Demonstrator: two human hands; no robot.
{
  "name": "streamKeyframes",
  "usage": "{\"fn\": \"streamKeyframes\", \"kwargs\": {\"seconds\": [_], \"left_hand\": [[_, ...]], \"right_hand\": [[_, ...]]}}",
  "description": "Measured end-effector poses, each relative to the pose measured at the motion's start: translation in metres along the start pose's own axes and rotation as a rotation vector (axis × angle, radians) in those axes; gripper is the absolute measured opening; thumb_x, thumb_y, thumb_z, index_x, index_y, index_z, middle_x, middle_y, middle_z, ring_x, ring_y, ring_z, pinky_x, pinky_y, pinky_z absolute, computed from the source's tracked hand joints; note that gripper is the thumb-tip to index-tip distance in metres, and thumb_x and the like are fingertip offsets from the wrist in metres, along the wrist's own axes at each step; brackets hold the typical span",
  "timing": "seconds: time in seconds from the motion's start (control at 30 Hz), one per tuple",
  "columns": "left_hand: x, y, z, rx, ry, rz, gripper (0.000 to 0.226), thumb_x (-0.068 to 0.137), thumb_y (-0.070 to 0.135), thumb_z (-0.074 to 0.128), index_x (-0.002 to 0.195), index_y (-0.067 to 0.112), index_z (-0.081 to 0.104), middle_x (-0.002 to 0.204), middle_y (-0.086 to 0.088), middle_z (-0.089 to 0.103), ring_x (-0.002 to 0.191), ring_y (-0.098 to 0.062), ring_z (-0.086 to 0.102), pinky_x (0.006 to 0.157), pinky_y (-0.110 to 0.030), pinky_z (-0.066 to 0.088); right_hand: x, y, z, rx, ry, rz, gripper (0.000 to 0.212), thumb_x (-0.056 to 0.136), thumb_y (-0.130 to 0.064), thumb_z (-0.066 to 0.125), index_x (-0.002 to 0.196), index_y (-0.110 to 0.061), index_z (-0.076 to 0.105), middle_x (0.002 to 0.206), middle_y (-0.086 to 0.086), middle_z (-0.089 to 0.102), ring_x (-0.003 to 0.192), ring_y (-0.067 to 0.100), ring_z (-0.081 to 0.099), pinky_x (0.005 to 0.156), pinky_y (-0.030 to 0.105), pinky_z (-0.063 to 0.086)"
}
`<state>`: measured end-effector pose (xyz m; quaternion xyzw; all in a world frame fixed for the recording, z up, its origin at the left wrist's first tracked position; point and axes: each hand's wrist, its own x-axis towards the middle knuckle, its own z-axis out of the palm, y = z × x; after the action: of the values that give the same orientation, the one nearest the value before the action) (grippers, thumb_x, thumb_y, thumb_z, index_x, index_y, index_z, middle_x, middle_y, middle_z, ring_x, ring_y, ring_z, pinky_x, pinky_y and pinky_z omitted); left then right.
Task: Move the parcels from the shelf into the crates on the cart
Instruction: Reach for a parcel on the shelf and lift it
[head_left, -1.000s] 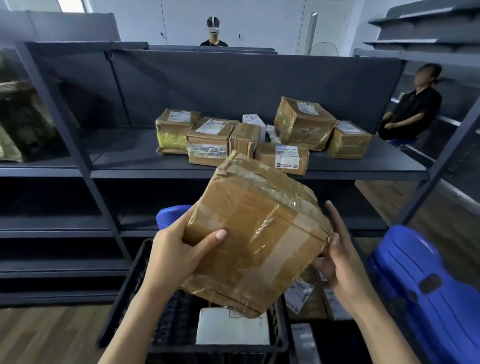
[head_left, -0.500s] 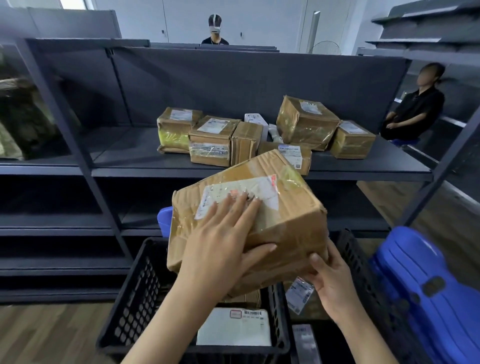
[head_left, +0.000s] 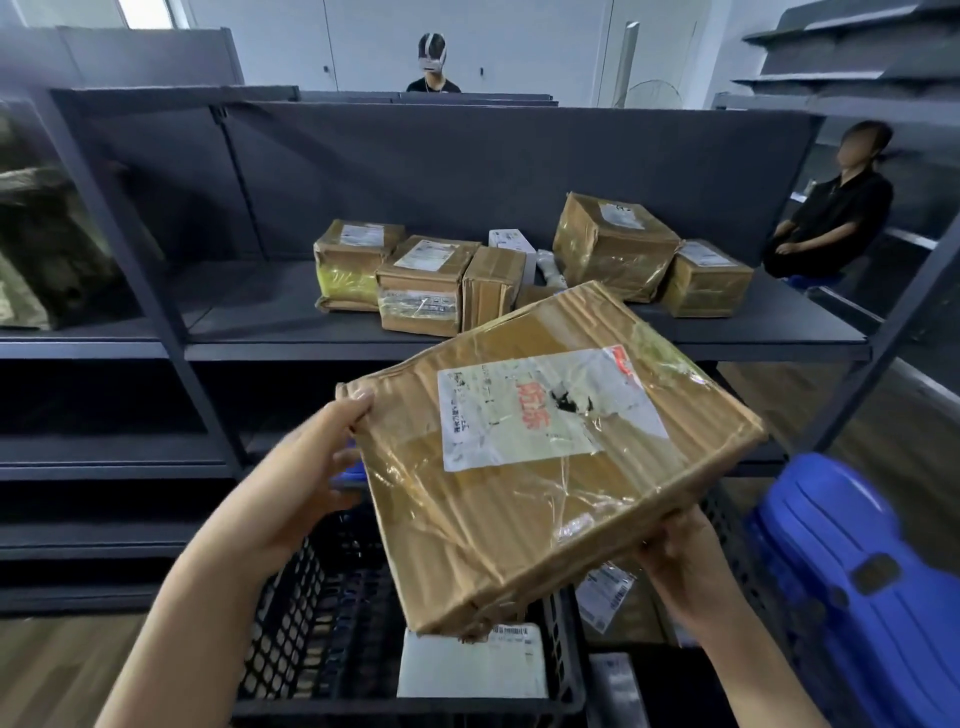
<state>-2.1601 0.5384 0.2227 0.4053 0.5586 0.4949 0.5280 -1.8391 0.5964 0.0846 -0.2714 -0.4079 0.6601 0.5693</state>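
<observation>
I hold a large taped cardboard parcel (head_left: 545, 467) tilted over the crates, its white label facing me. My left hand (head_left: 306, 467) grips its left edge, with the thumb on the top corner. Under its lower right corner my right hand (head_left: 685, 566) holds it from below, fingers hidden. Beneath it stands a black mesh crate (head_left: 311, 623) with a white parcel (head_left: 472, 665) inside. A second crate (head_left: 737, 545) to the right holds labelled parcels (head_left: 608, 597). Several brown parcels (head_left: 426, 283) sit on the dark shelf (head_left: 519, 345) behind.
A blue plastic object (head_left: 857, 582) sits at the right beside the crates. The shelf upright (head_left: 883, 332) slants at the right. One person (head_left: 831, 218) sits beyond the shelf at the right, and another person (head_left: 434, 62) stands behind it. Lower shelves run to the left.
The parcel has been turned so its labelled face shows fully. My left hand slid from the top of the label to the left edge. My right hand stays under the right corner.
</observation>
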Motion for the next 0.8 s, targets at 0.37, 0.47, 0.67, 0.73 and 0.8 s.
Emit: {"fn": "streamKeyframes", "kwargs": {"seconds": [0.37,0.47,0.67,0.73,0.8], "left_hand": [[-0.011,-0.042,0.034,-0.339,0.204,0.182,0.01,0.078,0.023,0.065,0.076,0.023,0.075,0.079,-0.005,0.073,0.066,-0.017,0.07,0.054,-0.028,0.056],[-0.015,-0.051,0.046,-0.435,0.338,0.222,0.02,0.09,0.01,0.057,0.08,0.02,0.071,0.075,-0.001,0.071,0.065,-0.013,0.067,0.057,-0.029,0.056],[-0.018,-0.055,0.058,-0.601,0.499,0.293,0.009,0.089,0.012,0.059,0.083,0.019,0.063,0.069,0.007,0.069,0.063,-0.008,0.064,0.068,-0.034,0.05],[-0.021,-0.054,0.062,-0.618,0.544,0.344,0.01,0.076,0.021,0.068,0.085,0.021,0.063,0.071,0.009,0.069,0.066,-0.007,0.065,0.067,-0.03,0.052],[-0.025,-0.056,0.066,-0.625,0.573,0.372,0.033,0.06,0.032,0.072,0.091,0.023,0.064,0.079,0.009,0.071,0.074,-0.009,0.067,0.07,-0.029,0.053]], "right_hand": [[0.024,-0.002,0.014,-0.093,0.122,-0.001,0.061,0.086,-0.037,0.063,0.14,-0.014,0.045,0.131,0.016,0.059,0.114,0.035,0.06,0.096,0.052,0.05],[0.03,-0.008,0.032,-0.165,0.146,0.027,0.073,0.076,-0.043,0.073,0.14,-0.019,0.045,0.129,0.016,0.06,0.115,0.038,0.06,0.1,0.059,0.044],[0.022,-0.024,0.063,-0.251,0.137,0.058,0.068,0.084,-0.059,0.053,0.146,-0.035,0.036,0.143,0.001,0.051,0.128,0.025,0.052,0.103,0.052,0.043],[0.009,-0.032,0.083,-0.266,0.031,0.09,0.081,0.074,-0.076,0.052,0.144,-0.038,0.038,0.142,-0.005,0.052,0.13,0.022,0.05,0.106,0.052,0.04],[-0.006,-0.036,0.102,-0.353,-0.063,0.091,0.087,0.066,-0.085,0.053,0.138,-0.038,0.046,0.136,-0.009,0.058,0.127,0.017,0.053,0.105,0.046,0.041]]}}
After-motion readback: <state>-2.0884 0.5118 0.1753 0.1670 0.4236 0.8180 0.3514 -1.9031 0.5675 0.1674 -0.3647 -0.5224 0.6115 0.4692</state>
